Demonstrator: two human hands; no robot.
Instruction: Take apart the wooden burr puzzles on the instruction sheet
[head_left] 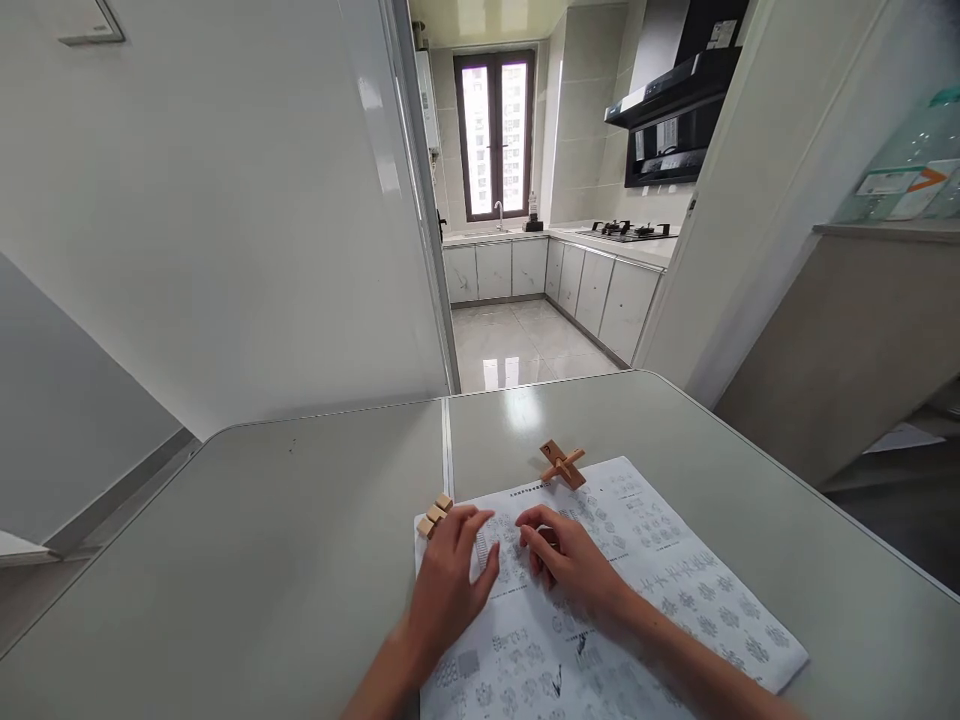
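Observation:
Both of my hands rest on a printed instruction sheet (660, 590) lying on a pale grey table (262, 560). My left hand (450, 570) lies with its fingers stretched and slightly spread, their tips close to a few small wooden blocks (434, 514) at the sheet's far left corner. My right hand (562, 555) has its fingers curled inward, and whatever is under them is hidden. A partly assembled wooden cross-shaped puzzle (562, 464) stands at the sheet's far edge, beyond my right hand and apart from it.
The table has a seam (445, 440) down its middle and butts against a white wall on the left. Beyond its far edge an open doorway leads to a kitchen with cabinets (600, 290), a hob and a window. A counter (885, 232) stands at the right.

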